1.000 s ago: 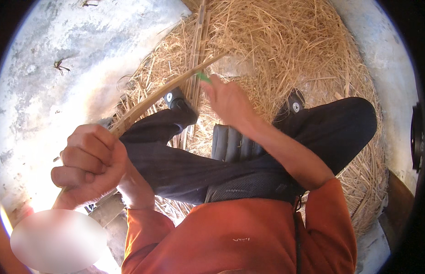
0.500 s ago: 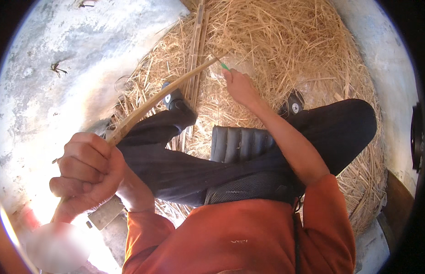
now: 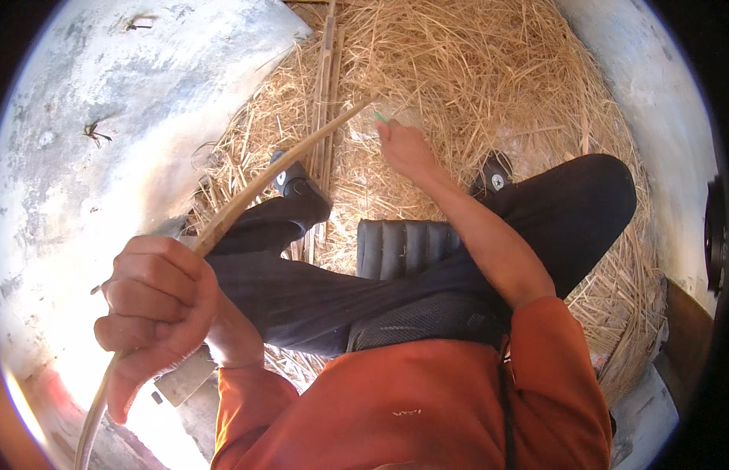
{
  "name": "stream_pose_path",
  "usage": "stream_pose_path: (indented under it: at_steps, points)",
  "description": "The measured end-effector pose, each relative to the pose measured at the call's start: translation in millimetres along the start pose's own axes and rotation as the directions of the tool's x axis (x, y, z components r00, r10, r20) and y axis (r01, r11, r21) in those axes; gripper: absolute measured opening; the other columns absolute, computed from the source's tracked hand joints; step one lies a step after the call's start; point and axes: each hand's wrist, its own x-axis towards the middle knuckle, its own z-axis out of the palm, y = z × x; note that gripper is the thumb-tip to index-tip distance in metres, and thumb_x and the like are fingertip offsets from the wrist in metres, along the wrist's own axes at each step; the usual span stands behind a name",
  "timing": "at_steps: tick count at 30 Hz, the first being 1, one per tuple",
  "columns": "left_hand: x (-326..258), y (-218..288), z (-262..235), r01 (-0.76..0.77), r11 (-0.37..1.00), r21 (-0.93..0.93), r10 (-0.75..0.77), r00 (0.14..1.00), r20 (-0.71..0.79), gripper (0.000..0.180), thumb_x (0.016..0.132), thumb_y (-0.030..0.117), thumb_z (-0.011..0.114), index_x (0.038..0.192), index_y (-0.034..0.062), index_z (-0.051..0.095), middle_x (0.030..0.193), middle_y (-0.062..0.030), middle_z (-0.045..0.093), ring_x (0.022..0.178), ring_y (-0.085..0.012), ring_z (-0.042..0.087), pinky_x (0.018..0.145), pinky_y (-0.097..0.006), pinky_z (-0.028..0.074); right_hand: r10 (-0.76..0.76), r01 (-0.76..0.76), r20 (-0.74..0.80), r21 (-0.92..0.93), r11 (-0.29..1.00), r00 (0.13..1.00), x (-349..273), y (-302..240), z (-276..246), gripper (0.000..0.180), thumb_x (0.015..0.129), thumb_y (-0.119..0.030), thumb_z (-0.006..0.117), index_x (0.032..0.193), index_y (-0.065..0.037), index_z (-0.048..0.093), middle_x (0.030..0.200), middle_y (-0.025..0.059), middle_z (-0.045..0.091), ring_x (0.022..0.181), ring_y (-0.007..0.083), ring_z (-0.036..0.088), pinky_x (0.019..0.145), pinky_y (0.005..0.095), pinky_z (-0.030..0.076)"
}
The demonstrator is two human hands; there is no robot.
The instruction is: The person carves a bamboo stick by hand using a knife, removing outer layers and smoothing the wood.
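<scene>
My left hand is closed in a fist around a long, pale bamboo strip. The strip slants up and away to the right, and its other end bends down below my fist. Near its far tip, my right hand is closed on a small green-handled tool. Only a bit of green shows beyond the fingers, and the tool's working end is too small to make out. The tool lies close to the strip, but I cannot tell whether they touch.
Straw-like shavings cover the floor ahead and to the right. Long slats lie beyond my left foot. A ribbed black cushion is between my legs. Pale walls stand on both sides.
My left hand has shifted slightly right and down with the strip, whose lower end now shows below the fist. My right hand has moved slightly left, still closed on the tool.
</scene>
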Motion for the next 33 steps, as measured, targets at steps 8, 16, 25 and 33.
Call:
stream_pose_path:
  at_steps: [8, 16, 25, 33]
  points:
    - [3, 0, -1, 0.022, 0.997, -0.070, -0.029, 0.994, -0.107, 0.067, 0.079, 0.078, 0.035, 0.059, 0.0136, 0.032, 0.045, 0.0013, 0.032, 0.035, -0.0099, 0.023, 0.035, -0.024, 0.019, 0.018, -0.022, -0.043, -0.096, 0.995, 0.999, 36, 40, 12, 0.050, 0.098, -0.039, 0.033, 0.102, 0.004, 0.057, 0.087, 0.0309, 0.061, 0.078, 0.0451, 0.062, 0.075, 0.0508, 0.048]
    - [-1, 0, -15, 0.004, 0.997, -0.077, -0.017, 0.985, -0.173, 0.067, 0.080, 0.076, 0.033, 0.058, 0.0124, 0.033, 0.045, 0.0013, 0.030, 0.035, -0.0096, 0.021, 0.035, -0.025, 0.017, 0.029, -0.029, 0.054, -0.001, 1.000, 0.998, 17, -19, -5, 0.046, 0.098, -0.035, 0.032, 0.107, 0.002, 0.057, 0.092, 0.0277, 0.062, 0.086, 0.0399, 0.062, 0.074, 0.0487, 0.050]
    - [-4, 2, -16, -0.012, 0.998, -0.058, 0.003, 0.989, -0.148, 0.067, 0.081, 0.076, 0.030, 0.060, 0.0125, 0.034, 0.046, 0.0013, 0.029, 0.035, -0.0102, 0.022, 0.034, -0.024, 0.021, 0.247, -0.186, 0.111, -0.389, 0.902, 0.963, 44, 134, 33, 0.032, 0.087, -0.020, 0.046, 0.105, -0.003, 0.065, 0.106, 0.0198, 0.064, 0.097, 0.0330, 0.063, 0.080, 0.0461, 0.050]
    - [-6, 3, -11, -0.025, 0.997, -0.071, 0.016, 0.992, -0.123, 0.067, 0.082, 0.075, 0.028, 0.061, 0.0121, 0.035, 0.046, 0.0011, 0.029, 0.035, -0.0095, 0.024, 0.034, -0.024, 0.020, 0.193, -0.116, 0.114, -0.479, 0.870, 0.975, 27, -23, -74, 0.030, 0.083, -0.016, 0.050, 0.101, 0.002, 0.066, 0.104, 0.0209, 0.065, 0.093, 0.0310, 0.065, 0.078, 0.0430, 0.051]
